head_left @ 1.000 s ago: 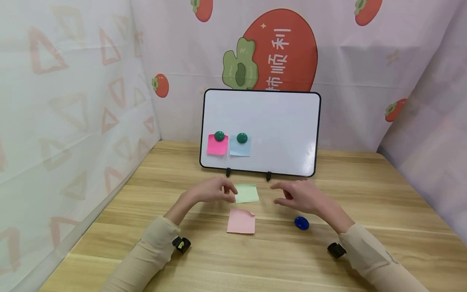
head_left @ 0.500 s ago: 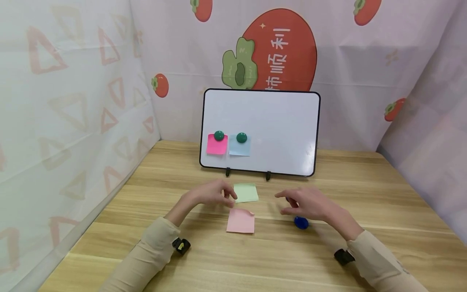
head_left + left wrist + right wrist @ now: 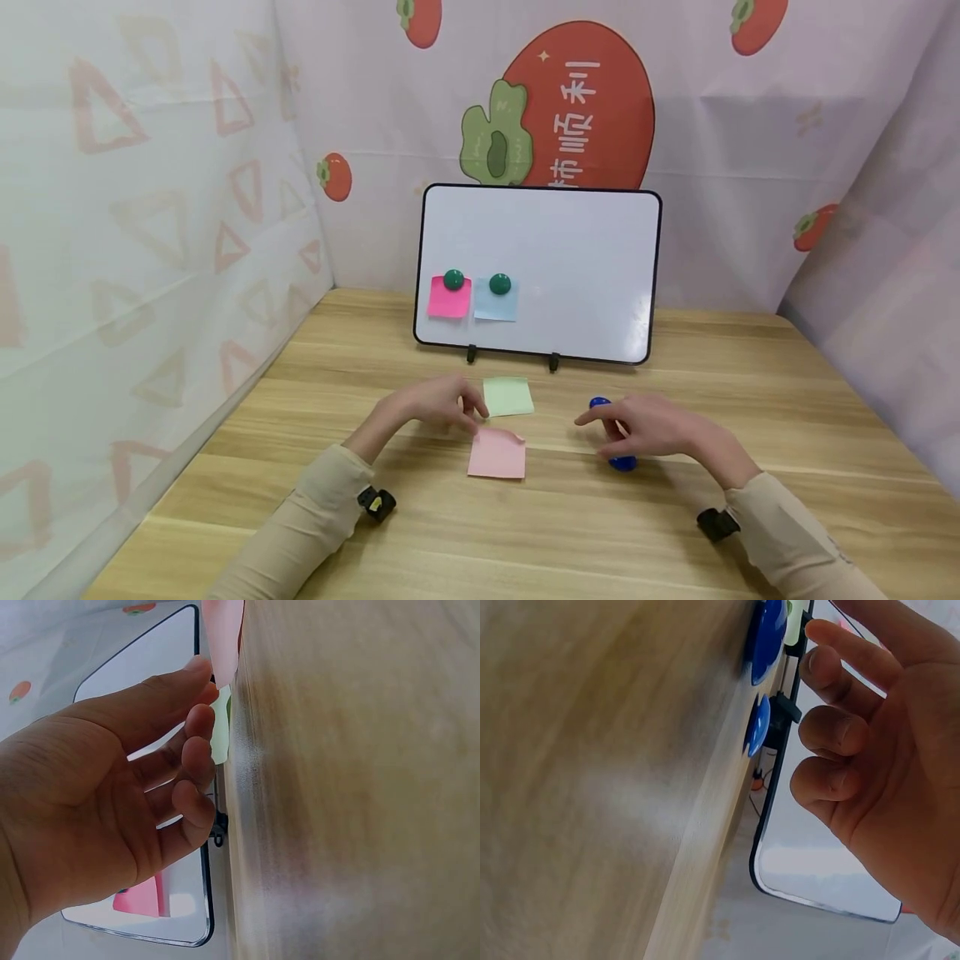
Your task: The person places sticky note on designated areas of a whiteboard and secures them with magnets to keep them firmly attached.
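My left hand [image 3: 441, 403] is low over the table with loosely bent fingers and nothing in its grasp. Its fingertips are right at the upper left corner of a pale pink sticky note [image 3: 497, 455], whose far right corner curls up. Just beyond lies a light green sticky note [image 3: 508, 397]. To the right, my right hand [image 3: 654, 427] hovers with its index finger extended and the others bent, holding nothing. Two round blue magnets lie by it: the far magnet [image 3: 599, 402] shows past its fingers, and the near magnet [image 3: 624, 463] is partly covered by its thumb.
A black-framed whiteboard [image 3: 585, 267] stands on small black feet at the back of the table. Green magnets hold a bright pink note [image 3: 448, 305] and a light blue note [image 3: 495, 308] on its lower left. Printed cloth [image 3: 720, 150] hangs behind and along the sides.
My right hand has moved back toward me and slightly right, over the blue magnets, uncovering the far one. My left hand has shifted slightly nearer, from the green note to the pale pink note's corner.
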The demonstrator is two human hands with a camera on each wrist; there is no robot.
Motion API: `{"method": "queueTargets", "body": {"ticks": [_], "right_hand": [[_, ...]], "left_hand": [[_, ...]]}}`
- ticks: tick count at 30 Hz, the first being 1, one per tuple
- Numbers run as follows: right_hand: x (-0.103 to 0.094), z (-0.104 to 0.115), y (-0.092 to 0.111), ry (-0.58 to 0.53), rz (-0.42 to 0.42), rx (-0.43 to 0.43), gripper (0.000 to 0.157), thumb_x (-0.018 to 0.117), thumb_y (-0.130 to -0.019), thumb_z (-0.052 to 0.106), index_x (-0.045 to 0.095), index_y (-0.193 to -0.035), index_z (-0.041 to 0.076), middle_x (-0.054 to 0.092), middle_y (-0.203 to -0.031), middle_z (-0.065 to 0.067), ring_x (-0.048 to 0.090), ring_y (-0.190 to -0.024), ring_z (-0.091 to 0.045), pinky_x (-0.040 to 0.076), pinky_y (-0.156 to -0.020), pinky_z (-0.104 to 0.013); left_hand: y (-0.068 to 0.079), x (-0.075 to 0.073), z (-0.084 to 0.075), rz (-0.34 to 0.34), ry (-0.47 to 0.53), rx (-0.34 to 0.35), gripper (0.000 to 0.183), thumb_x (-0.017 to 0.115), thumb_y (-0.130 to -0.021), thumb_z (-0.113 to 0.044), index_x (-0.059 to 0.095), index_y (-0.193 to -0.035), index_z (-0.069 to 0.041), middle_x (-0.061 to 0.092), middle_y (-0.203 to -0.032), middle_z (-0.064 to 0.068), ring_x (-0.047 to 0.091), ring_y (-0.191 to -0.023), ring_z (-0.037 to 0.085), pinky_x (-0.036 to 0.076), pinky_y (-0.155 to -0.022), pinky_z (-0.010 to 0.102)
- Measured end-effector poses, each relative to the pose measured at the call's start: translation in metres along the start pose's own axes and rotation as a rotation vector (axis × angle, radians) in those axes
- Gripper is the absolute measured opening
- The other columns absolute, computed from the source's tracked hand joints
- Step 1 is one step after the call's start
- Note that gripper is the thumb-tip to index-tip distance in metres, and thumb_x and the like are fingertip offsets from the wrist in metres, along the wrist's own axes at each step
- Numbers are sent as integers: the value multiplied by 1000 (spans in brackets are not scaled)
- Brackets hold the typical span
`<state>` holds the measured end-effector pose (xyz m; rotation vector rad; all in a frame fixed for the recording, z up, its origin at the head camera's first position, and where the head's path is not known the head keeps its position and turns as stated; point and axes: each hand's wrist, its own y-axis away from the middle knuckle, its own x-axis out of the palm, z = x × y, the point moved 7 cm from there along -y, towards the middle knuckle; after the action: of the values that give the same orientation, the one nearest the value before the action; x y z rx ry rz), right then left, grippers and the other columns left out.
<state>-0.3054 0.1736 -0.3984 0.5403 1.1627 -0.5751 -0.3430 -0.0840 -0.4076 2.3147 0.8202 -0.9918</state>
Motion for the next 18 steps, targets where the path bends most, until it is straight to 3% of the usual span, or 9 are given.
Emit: {"method": "queueTargets", "body": {"ticks": [18], "right_hand": [[11, -22, 8, -205, 102, 55, 50, 78, -84, 40, 65, -128, 23, 52, -72, 13, 45, -64, -1, 39, -60, -20]], "left_hand": [[-5, 7, 4, 30, 22, -44, 13, 79, -84, -14, 73, -95, -12, 61, -74, -2, 52, -60, 8, 43, -56, 21]]}}
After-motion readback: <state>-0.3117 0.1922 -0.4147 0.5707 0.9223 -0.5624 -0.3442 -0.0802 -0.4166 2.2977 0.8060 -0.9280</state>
